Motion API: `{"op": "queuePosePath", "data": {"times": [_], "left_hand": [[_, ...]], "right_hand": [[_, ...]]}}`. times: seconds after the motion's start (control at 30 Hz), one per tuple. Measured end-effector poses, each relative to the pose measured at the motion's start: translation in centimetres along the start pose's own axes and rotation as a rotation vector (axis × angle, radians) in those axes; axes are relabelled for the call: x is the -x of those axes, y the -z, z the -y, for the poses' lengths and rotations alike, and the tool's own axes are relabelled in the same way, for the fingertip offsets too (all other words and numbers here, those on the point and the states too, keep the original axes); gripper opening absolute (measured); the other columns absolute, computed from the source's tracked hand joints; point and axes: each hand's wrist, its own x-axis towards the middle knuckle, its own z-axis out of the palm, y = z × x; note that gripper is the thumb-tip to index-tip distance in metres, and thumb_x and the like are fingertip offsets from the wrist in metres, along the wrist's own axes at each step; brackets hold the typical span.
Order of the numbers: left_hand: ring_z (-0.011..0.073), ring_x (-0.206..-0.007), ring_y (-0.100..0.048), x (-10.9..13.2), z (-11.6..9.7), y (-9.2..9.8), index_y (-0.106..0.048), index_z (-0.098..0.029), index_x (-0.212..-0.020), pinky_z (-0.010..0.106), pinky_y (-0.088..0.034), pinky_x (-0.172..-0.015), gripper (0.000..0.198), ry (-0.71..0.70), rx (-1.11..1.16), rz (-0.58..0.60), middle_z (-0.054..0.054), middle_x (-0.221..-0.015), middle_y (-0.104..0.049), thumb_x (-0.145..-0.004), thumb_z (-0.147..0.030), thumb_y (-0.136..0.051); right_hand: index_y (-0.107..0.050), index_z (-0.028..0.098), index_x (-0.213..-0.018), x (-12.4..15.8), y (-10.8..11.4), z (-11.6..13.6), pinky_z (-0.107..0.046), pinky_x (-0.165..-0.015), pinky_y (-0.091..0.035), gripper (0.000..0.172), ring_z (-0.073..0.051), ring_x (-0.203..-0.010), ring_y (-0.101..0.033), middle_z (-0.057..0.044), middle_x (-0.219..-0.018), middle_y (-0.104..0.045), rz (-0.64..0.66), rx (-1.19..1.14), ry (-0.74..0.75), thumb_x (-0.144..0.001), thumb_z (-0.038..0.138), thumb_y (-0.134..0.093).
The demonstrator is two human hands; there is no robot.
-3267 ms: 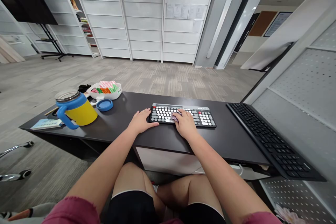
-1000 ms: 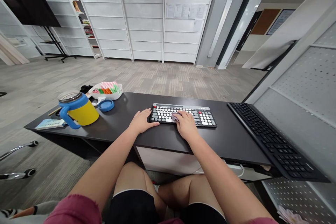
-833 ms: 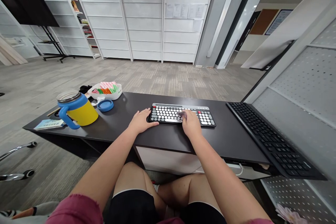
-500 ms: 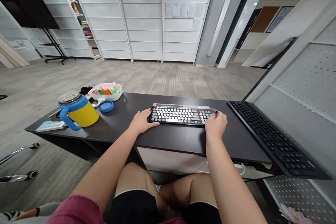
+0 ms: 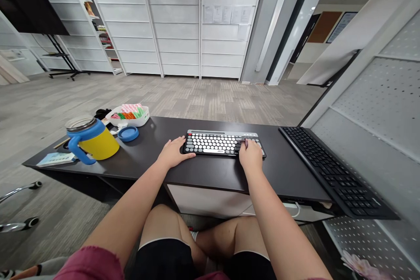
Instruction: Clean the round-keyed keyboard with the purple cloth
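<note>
A slim computer keyboard (image 5: pixel 213 142), with round white and grey keys and a grey top strip, lies flat on the dark desk. My left hand (image 5: pixel 173 152) grips its left end, thumb along the front edge and fingers by the left side. Over the right part of the keys is my right hand (image 5: pixel 252 154), fingers pinched together around something small and dark that I cannot make out. That hand covers part of the number keys.
A yellow and blue mug (image 5: pixel 98 140), a blue lid (image 5: pixel 128 133), a booklet (image 5: pixel 56 159) and a white basket (image 5: pixel 143 117) of colourful packets occupy the left of the desk (image 5: pixel 203 173). A larger black keyboard (image 5: pixel 331 166) lies along the right side, by a perforated panel (image 5: pixel 390 78).
My right hand has moved left across the keyboard, from its right end to over the keys beside the number pad. My left hand stays at the left end. The view has shifted slightly.
</note>
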Motion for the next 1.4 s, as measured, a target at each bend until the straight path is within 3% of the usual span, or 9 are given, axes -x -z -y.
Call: {"op": "queuePosePath", "data": {"times": [0.1,0.23,0.3,0.43,0.53,0.83,1.17,1.3,1.4], "left_hand": [[0.0374,-0.170,-0.034,-0.1,0.1,0.0,-0.049,-0.029,-0.172,0.058,-0.017,-0.141,0.107,-0.003,-0.001,-0.004,0.009,-0.183,-0.036,-0.087,-0.092,-0.064],[0.0371,-0.170,-0.033,-0.1,0.4,-0.2,-0.049,-0.030,-0.172,0.058,-0.017,-0.141,0.107,0.004,0.006,-0.002,0.008,-0.183,-0.037,-0.087,-0.094,-0.062],[0.0370,-0.170,-0.033,-0.2,0.6,-0.3,-0.050,-0.029,-0.172,0.058,-0.016,-0.141,0.108,-0.001,0.004,-0.006,0.008,-0.183,-0.037,-0.087,-0.094,-0.062],[0.0379,-0.170,-0.033,-0.3,0.8,-0.5,-0.051,-0.030,-0.171,0.059,-0.017,-0.140,0.107,-0.008,0.001,-0.016,0.008,-0.183,-0.038,-0.086,-0.095,-0.062],[0.0373,-0.170,-0.033,-0.3,0.8,-0.5,-0.052,-0.030,-0.170,0.059,-0.017,-0.141,0.106,-0.007,-0.004,-0.018,0.008,-0.183,-0.037,-0.087,-0.095,-0.061],[0.0379,-0.170,-0.033,-0.2,0.8,-0.5,-0.052,-0.030,-0.170,0.058,-0.017,-0.140,0.106,-0.010,-0.002,-0.021,0.009,-0.182,-0.038,-0.087,-0.094,-0.062],[0.0373,-0.170,-0.033,-0.2,1.0,-0.5,-0.049,-0.029,-0.172,0.059,-0.017,-0.140,0.109,-0.009,0.000,-0.012,0.009,-0.183,-0.037,-0.086,-0.094,-0.062],[0.0370,-0.170,-0.034,-0.3,1.0,-0.5,-0.049,-0.030,-0.172,0.058,-0.017,-0.141,0.108,-0.006,0.001,-0.016,0.008,-0.183,-0.037,-0.087,-0.094,-0.062],[0.0369,-0.170,-0.033,-0.2,1.0,-0.5,-0.050,-0.029,-0.171,0.058,-0.017,-0.141,0.107,-0.004,0.000,-0.020,0.009,-0.183,-0.038,-0.087,-0.094,-0.061]], "right_hand": [[-0.077,0.017,-0.111,-0.6,1.5,-1.4,-0.045,-0.097,-0.055,0.046,-0.033,-0.104,-0.072,-0.019,-0.111,-0.079,-0.143,-0.226,-0.187,-0.106,0.043,-0.039],[-0.073,0.013,-0.137,-0.5,3.1,-3.3,-0.046,-0.109,-0.051,0.057,-0.035,-0.126,-0.070,-0.022,-0.132,-0.077,-0.378,-0.274,-0.341,-0.108,0.044,-0.034],[-0.066,0.013,-0.150,-0.1,3.1,-3.3,-0.049,-0.118,-0.047,0.060,-0.035,-0.137,-0.066,-0.023,-0.145,-0.072,-0.287,-0.192,-0.339,-0.110,0.039,-0.030],[-0.061,0.007,-0.156,1.0,1.4,-1.1,-0.064,-0.133,-0.023,0.060,-0.037,-0.160,-0.045,-0.027,-0.168,-0.054,0.128,0.208,-0.148,-0.108,0.022,-0.030],[-0.050,0.004,-0.166,1.6,0.2,0.3,-0.064,-0.137,-0.012,0.063,-0.033,-0.167,-0.036,-0.026,-0.175,-0.045,0.255,0.392,-0.010,-0.110,0.018,-0.025],[-0.048,0.001,-0.168,2.0,-0.7,0.6,-0.051,-0.137,-0.020,0.064,-0.030,-0.167,-0.038,-0.024,-0.177,-0.043,0.361,0.512,0.212,-0.107,0.009,-0.030],[-0.053,0.005,-0.165,2.8,-0.4,1.9,-0.047,-0.139,-0.025,0.057,-0.028,-0.163,-0.045,-0.019,-0.173,-0.051,0.448,0.372,0.441,-0.111,0.015,-0.036],[-0.057,0.023,-0.166,2.9,0.6,1.9,-0.046,-0.120,-0.052,0.056,-0.032,-0.159,-0.051,-0.010,-0.164,-0.064,0.363,0.161,0.246,-0.114,0.026,-0.035],[-0.053,0.023,-0.168,2.3,2.0,1.0,-0.050,-0.112,-0.055,0.059,-0.038,-0.159,-0.050,-0.016,-0.157,-0.068,0.153,0.073,-0.027,-0.116,0.034,-0.029]]}}
